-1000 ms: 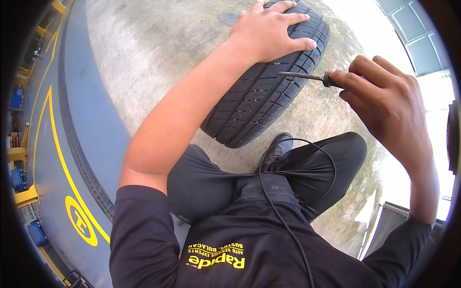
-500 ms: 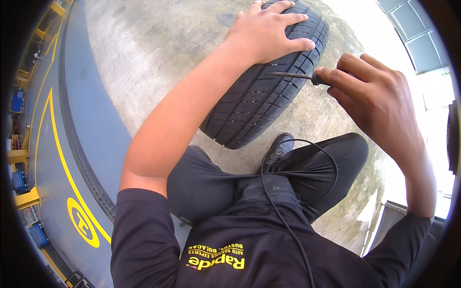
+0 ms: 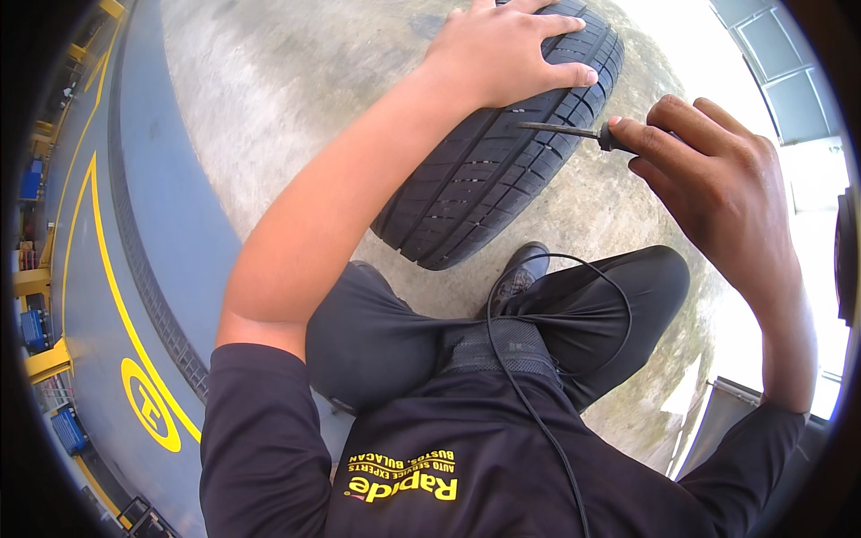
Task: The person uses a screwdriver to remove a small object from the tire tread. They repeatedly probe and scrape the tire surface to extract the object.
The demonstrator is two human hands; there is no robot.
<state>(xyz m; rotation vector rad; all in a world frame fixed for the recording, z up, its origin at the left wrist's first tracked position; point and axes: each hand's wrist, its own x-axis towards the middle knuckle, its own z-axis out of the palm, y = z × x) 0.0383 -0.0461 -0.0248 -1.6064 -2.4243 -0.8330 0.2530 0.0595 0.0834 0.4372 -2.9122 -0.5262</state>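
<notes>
Left grip (image 3: 498,56) splayed on cropped tyre (image 3: 480,193), right grip (image 3: 713,170) clasping tool (image 3: 565,130) (handle (image 3: 609,139) mostly hidden)

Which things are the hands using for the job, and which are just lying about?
In use:
black tyre, under the spread left hand
thin dark-handled tool, held in the right hand

Just around:
blue boxes, left edge
grey panels, upper right

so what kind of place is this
Probably a vehicle workshop: a tyre under the left hand, a thin-shafted tool in the right hand, and a yellow-marked blue-grey surface.
</notes>
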